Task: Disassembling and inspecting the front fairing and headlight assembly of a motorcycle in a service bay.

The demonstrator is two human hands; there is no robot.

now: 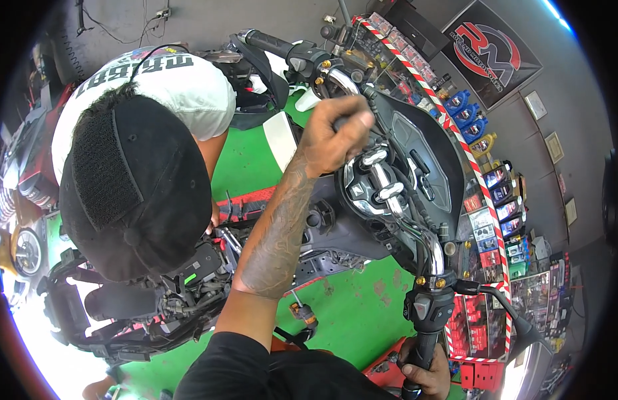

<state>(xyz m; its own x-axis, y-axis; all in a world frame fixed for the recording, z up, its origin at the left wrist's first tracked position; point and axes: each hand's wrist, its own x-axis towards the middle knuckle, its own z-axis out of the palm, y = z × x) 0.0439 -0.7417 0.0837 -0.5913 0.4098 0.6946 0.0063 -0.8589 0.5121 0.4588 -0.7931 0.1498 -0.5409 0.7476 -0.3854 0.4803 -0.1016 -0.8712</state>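
My left hand point(332, 137), at the end of a tattooed forearm, is raised over the motor scooter's handlebar area with its fingers curled closed. It is slightly smeared, and a dark bit shows between thumb and fingers, too hidden to name. Just below it are the chrome handlebar clamp point(383, 179) and the stem. My right hand point(425, 370) wraps round the black handlebar grip point(425, 347) at the lower right. Beside that grip sit a switch housing point(431, 310) and a brake lever. Farther off is the other handlebar grip point(265, 43), with no hand on it.
A co-worker in a black cap point(132, 187) and white shirt bends over the scooter's stripped frame point(189, 287) at the left. A glass display case point(482, 267) edged in red-white tape stands to the right, with bottles on it. A power-tool-like object point(303, 315) lies on the green floor point(362, 300).
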